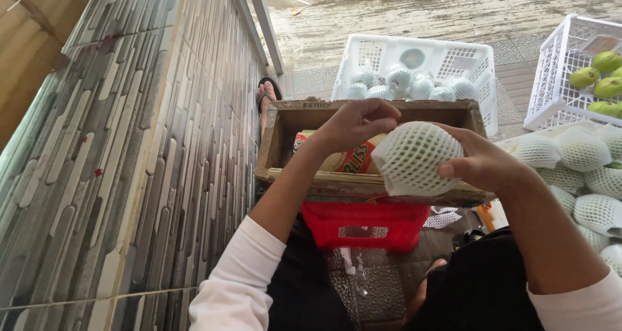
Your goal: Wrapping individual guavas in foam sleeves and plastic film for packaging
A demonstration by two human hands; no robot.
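Note:
My right hand grips a round fruit wrapped in a white foam net sleeve, held over a wooden crate. My left hand pinches the top left edge of the same net sleeve with its fingertips. Inside the crate lies a printed paper or bag in red and yellow. Both arms wear white sleeves pushed up the forearm.
A red plastic basket sits under the crate. A white plastic crate behind holds several netted fruits. At right, another white crate holds bare green fruits, beside a pile of netted fruits. A tiled wall runs along the left.

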